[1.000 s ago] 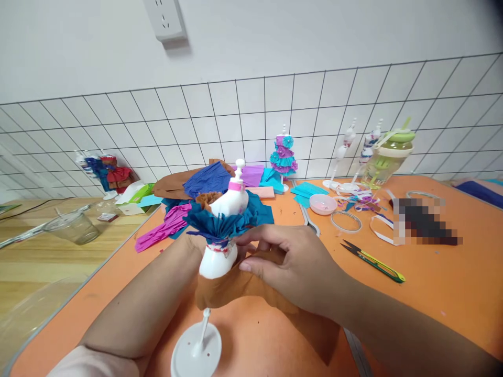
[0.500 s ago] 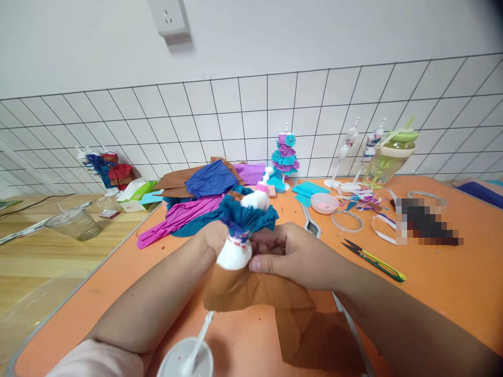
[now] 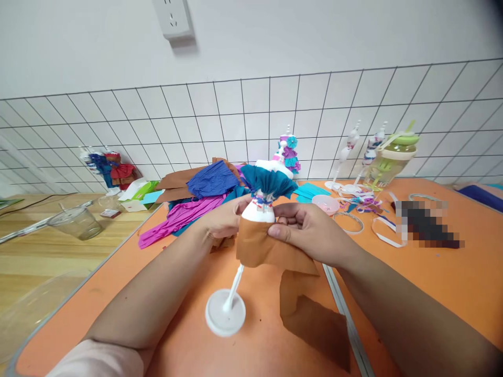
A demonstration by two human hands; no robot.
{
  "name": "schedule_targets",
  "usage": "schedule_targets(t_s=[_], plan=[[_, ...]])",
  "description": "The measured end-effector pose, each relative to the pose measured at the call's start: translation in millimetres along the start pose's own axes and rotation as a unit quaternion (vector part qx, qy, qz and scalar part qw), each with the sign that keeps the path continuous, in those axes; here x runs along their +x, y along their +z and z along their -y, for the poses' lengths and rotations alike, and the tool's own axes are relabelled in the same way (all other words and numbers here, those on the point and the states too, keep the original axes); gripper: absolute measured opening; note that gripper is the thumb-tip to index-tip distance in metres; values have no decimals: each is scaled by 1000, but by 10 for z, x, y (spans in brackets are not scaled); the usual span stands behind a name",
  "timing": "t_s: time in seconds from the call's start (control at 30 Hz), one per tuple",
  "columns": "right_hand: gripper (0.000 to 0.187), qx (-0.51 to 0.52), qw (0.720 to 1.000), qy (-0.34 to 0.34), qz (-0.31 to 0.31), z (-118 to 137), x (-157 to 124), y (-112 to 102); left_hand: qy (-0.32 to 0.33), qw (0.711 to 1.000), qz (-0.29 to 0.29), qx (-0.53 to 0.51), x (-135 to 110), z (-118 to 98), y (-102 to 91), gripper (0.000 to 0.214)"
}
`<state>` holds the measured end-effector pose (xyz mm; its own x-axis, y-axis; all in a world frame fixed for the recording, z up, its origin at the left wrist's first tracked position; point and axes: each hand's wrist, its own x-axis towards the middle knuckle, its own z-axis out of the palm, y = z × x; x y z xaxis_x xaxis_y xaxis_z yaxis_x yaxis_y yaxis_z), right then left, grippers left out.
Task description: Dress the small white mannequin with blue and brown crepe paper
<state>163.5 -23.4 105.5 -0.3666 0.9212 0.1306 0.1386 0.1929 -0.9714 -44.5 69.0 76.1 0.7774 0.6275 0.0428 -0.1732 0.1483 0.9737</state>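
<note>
Paper (image 3: 271, 248): brown, across hips of white figure (image 3: 257, 213), between left grip (image 3: 225, 219) and right grip (image 3: 304, 230).
Right grip: pinches paper, probably to keep it close against white figure.
Left grip: partly hidden behind white figure, so I cannot tell how closed.

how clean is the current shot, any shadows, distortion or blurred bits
Head view: bright light; the outlet casts a soft shadow on the wall; wide-angle distortion splays the tile lines; blocky pixelation masks a dark thing at right; the top right corner darkens; the right hand and brown paper look fairly sharp.
</note>
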Motion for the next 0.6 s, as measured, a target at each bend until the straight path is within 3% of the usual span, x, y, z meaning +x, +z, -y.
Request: schedule_targets(t_s=[0.1,0.27,0.5,0.6], plan=[[36,-117,990,-21,-81,-41,33,-53,57,997,-33,50,-62,-181,29,57],[28,-283,944,-48,-161,5,29,1,85,972,8,217,-123,-292,204,72],[17,-398,886,-123,-203,58,-49,96,107,923,-135,343,-151,-254,265,43],[21,-416,877,-132,-201,30,-51,111,99,947,-165,258,-170,-277,253,43]])
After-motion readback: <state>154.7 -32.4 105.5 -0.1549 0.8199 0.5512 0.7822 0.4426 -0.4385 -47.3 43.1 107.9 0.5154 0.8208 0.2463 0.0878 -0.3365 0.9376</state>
